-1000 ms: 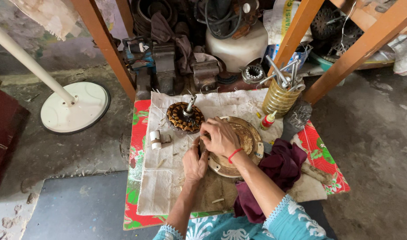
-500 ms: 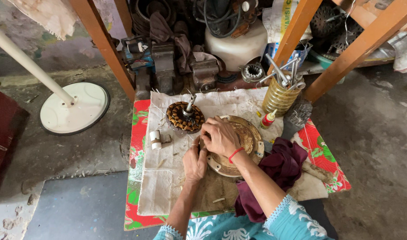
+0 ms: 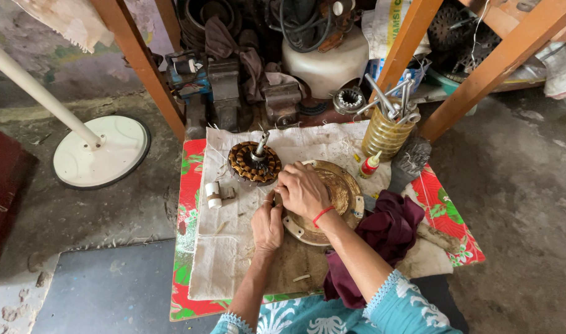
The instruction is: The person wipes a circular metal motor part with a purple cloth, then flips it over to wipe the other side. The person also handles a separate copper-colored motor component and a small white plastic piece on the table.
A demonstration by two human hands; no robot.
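A round, grimy brass-coloured motor cover [image 3: 341,192] lies on a white cloth [image 3: 227,247] over a low table. My right hand [image 3: 302,190], with a red band at the wrist, rests curled on the cover's left rim. My left hand [image 3: 267,224] sits just below it, fingers closed at the same rim; what they pinch is hidden. A copper-wound stator [image 3: 253,162] with an upright shaft stands on the cloth just beyond my hands.
A small white cylinder [image 3: 213,194] lies left of the stator. A yellow holder of wrenches [image 3: 385,133], a small glue bottle [image 3: 370,165] and a maroon rag [image 3: 391,229] sit to the right. Orange wooden legs [image 3: 137,59] and motor parts crowd the back; a white fan base [image 3: 100,151] stands left.
Both hands stay at the cover's left rim with only slight finger shifts. Nothing else has moved.
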